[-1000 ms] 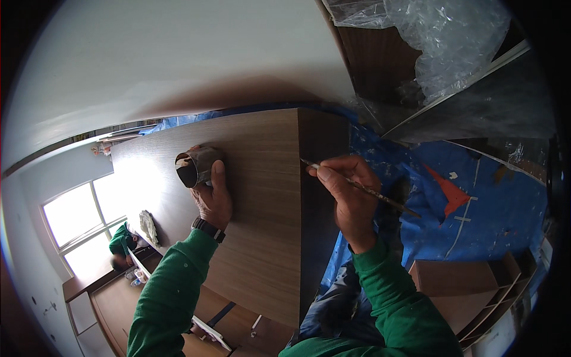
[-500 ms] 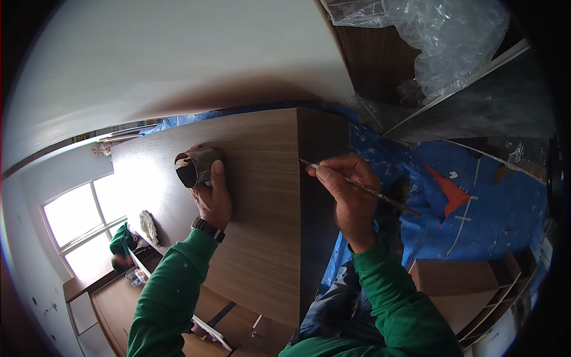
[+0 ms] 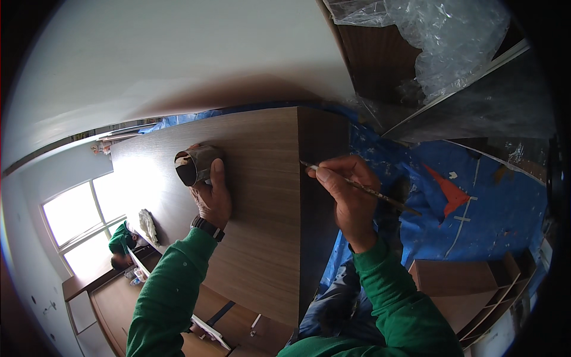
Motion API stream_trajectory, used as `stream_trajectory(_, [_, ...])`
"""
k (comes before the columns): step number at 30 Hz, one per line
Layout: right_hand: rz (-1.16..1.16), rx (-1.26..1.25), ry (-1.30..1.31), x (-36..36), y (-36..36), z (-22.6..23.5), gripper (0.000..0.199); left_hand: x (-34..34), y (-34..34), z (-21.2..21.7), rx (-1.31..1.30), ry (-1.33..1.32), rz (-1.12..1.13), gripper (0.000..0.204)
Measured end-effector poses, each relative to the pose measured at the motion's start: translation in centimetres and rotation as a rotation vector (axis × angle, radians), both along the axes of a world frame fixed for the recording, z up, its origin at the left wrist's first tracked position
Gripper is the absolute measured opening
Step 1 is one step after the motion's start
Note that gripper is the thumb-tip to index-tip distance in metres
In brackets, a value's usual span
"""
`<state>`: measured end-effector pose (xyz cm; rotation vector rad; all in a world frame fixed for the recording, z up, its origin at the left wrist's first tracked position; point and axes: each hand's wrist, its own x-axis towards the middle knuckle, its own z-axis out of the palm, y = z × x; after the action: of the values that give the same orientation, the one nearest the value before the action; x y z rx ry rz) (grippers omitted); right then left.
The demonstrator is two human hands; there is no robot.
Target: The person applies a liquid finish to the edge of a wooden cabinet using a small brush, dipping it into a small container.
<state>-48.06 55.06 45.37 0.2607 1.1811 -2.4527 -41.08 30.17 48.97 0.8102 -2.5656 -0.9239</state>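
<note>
My left hand (image 3: 213, 195) grips a small brown cup (image 3: 193, 165) and rests with it on the top face of a tall wood-grain cabinet (image 3: 262, 238). My right hand (image 3: 348, 187) holds a thin brush (image 3: 380, 195) like a pen. The brush tip touches the cabinet's upper front edge, where the pale top meets the darker side panel (image 3: 318, 208). Both sleeves are green.
White ceiling and wall lie beyond the cabinet. Clear plastic sheeting (image 3: 440, 41) hangs at upper right over dark wood. A blue tarp (image 3: 476, 208) covers the floor at right, with a wooden shelf unit (image 3: 470, 285) on it. A window (image 3: 77, 220) and another person in green (image 3: 122, 244) are at lower left.
</note>
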Motion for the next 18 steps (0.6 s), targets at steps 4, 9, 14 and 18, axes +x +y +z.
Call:
stream_trajectory(4, [0.039,0.009,0.009,0.12,0.40,-0.14,0.005,-0.31,0.51,0.14,0.007,0.028,0.000,0.043])
stream_trajectory(9, [0.021,0.014,0.007,0.13,0.43,-0.08,0.005,-0.20,0.15,0.08,0.002,0.016,-0.006,0.044])
stream_trajectory(14, [-0.001,-0.011,0.014,0.13,0.11,-0.36,0.007,-0.19,0.08,-0.02,-0.002,0.018,0.004,0.044])
stream_trajectory(18, [0.039,-0.018,0.001,0.35,0.50,-0.40,0.006,-0.27,0.11,-0.07,-0.028,0.029,0.006,0.043])
